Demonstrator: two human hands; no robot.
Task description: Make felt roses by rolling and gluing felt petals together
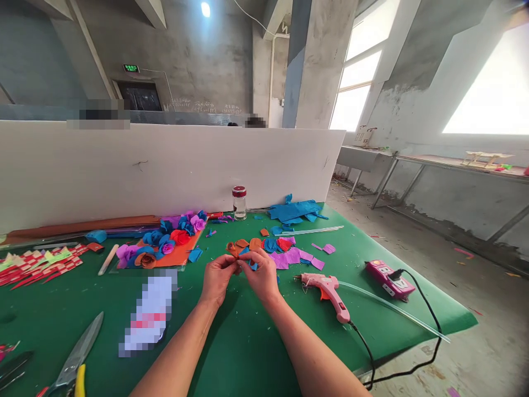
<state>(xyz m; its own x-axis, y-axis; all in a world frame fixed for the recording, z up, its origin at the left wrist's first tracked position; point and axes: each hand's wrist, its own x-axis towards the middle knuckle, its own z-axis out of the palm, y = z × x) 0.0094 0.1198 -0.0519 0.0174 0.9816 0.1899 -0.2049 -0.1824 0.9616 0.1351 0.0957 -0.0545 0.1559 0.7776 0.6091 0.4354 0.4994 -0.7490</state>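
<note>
I pinch a small blue felt piece (253, 265) between my left hand (217, 280) and right hand (261, 277). I judge tight, even rolling works best, near the glue gun (327, 290) on the right.

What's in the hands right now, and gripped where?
Both hands, left hand and right hand, pinch a small blue felt piece between their fingers, at its edges. Its exact shape cannot be told.
</note>
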